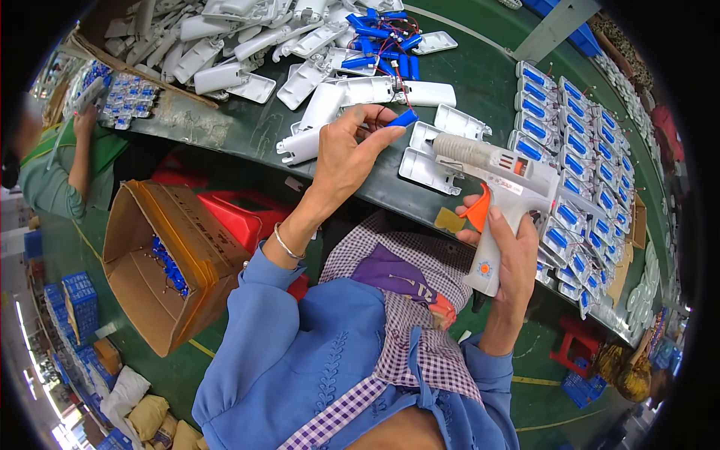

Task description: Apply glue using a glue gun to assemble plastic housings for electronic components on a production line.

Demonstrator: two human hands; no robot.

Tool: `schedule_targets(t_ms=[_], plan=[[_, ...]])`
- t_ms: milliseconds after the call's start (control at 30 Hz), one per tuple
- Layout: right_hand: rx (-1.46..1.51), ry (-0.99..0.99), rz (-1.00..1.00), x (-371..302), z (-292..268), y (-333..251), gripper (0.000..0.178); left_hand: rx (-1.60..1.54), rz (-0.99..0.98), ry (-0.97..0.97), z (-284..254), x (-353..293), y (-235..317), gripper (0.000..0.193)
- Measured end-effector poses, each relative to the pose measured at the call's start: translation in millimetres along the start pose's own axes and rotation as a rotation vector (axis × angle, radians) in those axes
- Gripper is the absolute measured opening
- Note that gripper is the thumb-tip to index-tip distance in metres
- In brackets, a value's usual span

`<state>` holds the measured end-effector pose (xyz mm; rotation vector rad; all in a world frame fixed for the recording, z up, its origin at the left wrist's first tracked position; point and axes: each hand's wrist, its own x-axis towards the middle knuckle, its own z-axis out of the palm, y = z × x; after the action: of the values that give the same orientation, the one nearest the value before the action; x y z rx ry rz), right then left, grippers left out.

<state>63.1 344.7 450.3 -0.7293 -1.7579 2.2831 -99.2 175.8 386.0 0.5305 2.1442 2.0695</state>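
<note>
My left hand (pixel 346 154) pinches a small blue battery cell (pixel 403 118) with thin wires, held just above the green table edge. Below it lies an open white plastic housing half (pixel 426 166). My right hand (pixel 508 259) grips the handle of a white hot glue gun (pixel 501 178) with an orange trigger. Its nozzle points left toward the housing half and the battery. A finger rests by the trigger.
A heap of white housing shells (pixel 225 45) and loose blue batteries (pixel 382 41) fills the far green table (pixel 480 75). Rows of finished housings with blue cells (pixel 577 150) line the right. A cardboard box (pixel 161 262) stands at lower left; another person (pixel 64 161) works at far left.
</note>
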Motion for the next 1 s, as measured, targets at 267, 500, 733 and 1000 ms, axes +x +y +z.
schedule_targets(t_ms=[267,500,733,1000], plan=[[-0.035,-0.004,0.011,2.2,-3.4,0.1,0.032,0.253,0.188,-0.049,2.2,11.5,9.5,0.019],[-0.008,0.097,-0.037,-11.7,-15.5,-6.0,0.033,0.427,0.422,-0.172,13.2,32.8,-2.8,0.016],[-0.024,0.100,-0.024,-9.5,-16.5,-2.2,0.032,0.564,0.515,-0.265,28.7,42.6,-9.5,0.018],[-0.044,0.073,0.008,-8.9,-25.1,3.1,0.031,0.596,0.559,-0.333,33.7,45.7,-17.7,0.018]])
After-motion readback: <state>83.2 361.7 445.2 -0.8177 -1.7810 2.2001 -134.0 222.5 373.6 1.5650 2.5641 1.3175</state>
